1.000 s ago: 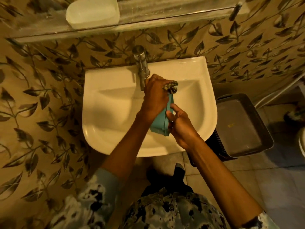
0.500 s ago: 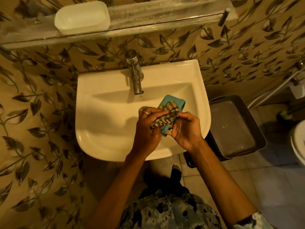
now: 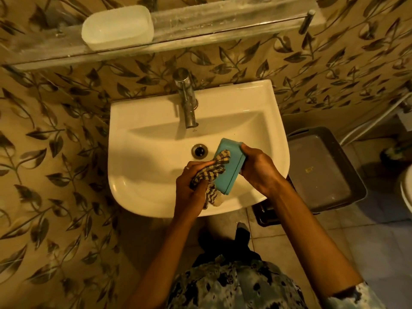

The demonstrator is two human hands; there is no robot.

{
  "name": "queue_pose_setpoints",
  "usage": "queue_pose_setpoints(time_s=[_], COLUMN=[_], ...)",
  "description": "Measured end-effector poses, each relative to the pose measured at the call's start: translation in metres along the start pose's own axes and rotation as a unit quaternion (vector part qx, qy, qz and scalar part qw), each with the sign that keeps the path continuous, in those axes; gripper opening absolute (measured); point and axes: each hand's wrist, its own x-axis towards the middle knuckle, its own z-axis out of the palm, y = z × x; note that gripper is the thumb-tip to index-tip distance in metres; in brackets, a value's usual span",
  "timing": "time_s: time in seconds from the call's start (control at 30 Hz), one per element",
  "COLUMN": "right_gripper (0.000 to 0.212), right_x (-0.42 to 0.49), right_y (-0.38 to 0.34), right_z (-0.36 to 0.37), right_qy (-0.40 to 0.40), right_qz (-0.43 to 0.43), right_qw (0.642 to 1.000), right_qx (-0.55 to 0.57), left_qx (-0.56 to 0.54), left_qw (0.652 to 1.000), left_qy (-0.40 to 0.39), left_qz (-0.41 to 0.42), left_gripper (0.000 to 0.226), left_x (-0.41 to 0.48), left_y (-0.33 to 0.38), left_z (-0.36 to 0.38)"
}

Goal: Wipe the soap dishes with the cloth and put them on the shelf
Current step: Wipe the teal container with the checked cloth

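A teal soap dish (image 3: 231, 162) is held tilted over the white sink (image 3: 142, 152), with my right hand (image 3: 258, 170) gripping its right side. My left hand (image 3: 191, 186) is closed on a striped checked cloth (image 3: 211, 172), which is pressed against the dish's open face. A white soap dish (image 3: 117, 27) sits on the glass shelf (image 3: 223, 23) on the wall above the sink, towards its left end.
A metal tap (image 3: 187, 101) rises at the back of the sink, and the drain (image 3: 199, 150) lies just left of the teal dish. A dark tray (image 3: 321, 172) on a crate stands right of the sink. Leaf-patterned wall tiles surround the sink.
Both hands came down from the tap to the front of the basin. The teal dish has turned so its open face shows, and the cloth now lies across it.
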Motion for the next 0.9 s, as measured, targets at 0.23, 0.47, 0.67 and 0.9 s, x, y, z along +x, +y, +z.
queue_pose_setpoints(time_s=[0.23, 0.47, 0.67, 0.9], right_gripper=[0.024, 0.037, 0.026, 0.034], right_x=[-0.006, -0.026, -0.029, -0.025], right_y=[0.016, 0.031, 0.033, 0.006], right_z=[-0.002, 0.017, 0.013, 0.012], right_qy=[0.022, -0.088, -0.101, -0.061], right_qz=[-0.058, -0.136, -0.173, -0.194], right_qw=[0.984, 0.946, 0.9, 0.934], right_qx=[-0.166, -0.281, -0.387, -0.293], left_qx=[-0.025, 0.186, 0.212, 0.154], left_qw=[0.997, 0.979, 0.976, 0.984], left_qy=[0.068, 0.062, 0.048, 0.077], left_qz=[0.022, 0.059, 0.011, 0.055], left_gripper=[0.037, 0.055, 0.057, 0.06], left_x=[-0.002, -0.004, 0.041, -0.009], left_y=[0.007, 0.021, 0.03, 0.026], left_z=[-0.002, 0.022, 0.017, 0.042])
